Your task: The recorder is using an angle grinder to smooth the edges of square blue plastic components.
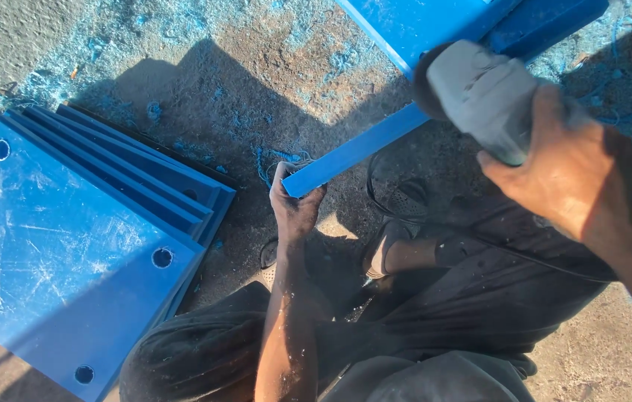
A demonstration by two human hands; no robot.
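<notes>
My left hand grips the near end of a long blue plastic strip that runs up and to the right. My right hand is wrapped around a grey power tool, held over the far part of the strip. A blue plastic sheet lies at the top under the tool. A black cable loops from the tool across my lap.
A stack of several blue plastic plates with round holes lies at the left on the ground. Blue shavings litter the dirty concrete. My legs in dark trousers and a sandalled foot fill the bottom centre.
</notes>
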